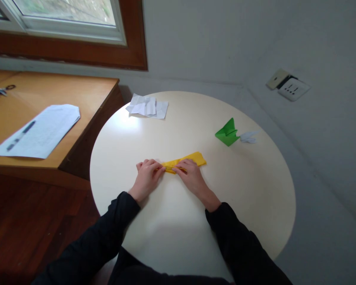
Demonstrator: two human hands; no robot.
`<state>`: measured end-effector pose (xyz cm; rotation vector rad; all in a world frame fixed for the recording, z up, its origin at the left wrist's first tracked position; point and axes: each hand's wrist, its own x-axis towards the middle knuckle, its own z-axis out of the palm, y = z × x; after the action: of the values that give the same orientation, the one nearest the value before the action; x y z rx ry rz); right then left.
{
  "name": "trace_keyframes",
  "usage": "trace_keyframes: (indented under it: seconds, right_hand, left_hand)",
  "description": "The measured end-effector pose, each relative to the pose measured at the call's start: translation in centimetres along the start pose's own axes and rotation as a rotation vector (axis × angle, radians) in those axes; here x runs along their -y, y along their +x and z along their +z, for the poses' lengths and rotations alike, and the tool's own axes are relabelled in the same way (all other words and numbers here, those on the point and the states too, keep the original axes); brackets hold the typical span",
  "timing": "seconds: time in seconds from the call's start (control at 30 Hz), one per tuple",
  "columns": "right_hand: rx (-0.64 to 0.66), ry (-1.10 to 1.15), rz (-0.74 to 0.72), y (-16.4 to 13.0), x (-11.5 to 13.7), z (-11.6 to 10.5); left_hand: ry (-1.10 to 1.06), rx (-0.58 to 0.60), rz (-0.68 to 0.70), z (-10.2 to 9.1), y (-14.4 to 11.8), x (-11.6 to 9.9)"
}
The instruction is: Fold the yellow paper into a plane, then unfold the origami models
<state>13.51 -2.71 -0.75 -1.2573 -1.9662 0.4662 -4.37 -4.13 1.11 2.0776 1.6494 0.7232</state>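
Note:
A strip of folded yellow paper (199, 158) lies across the middle of the round white table (172, 221), its right end tilted slightly away from me. My left hand (148, 174) pinches the paper's left end, with thumb and fingers pressed together on it. Near the paper's middle, my right hand (190, 174) grips the lower edge between thumb and fingers. Both hands rest low, close to the tabletop. Parts of the paper are hidden under the fingers.
Folded white papers (148, 107) lie at the table's far left. A green folded paper piece (228, 132) and a small white one (248, 137) sit at the right. A wooden desk (86, 93) on the left holds printed sheets (47, 130) and a pen (21, 135).

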Motion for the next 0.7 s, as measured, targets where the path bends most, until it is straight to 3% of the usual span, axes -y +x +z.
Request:
trace_keyframes:
  seconds: [0.3,0.7]
  right_hand:
    - [0.006,-0.165,0.117,0.6,0.3,-0.1]
    - [-0.004,-0.416,0.054,0.5,0.4,0.1]
  left_hand:
    - [-0.001,-0.020,-0.041,0.4,1.4,0.7]
    - [0.087,0.046,-0.066,-0.5,2.1,0.4]
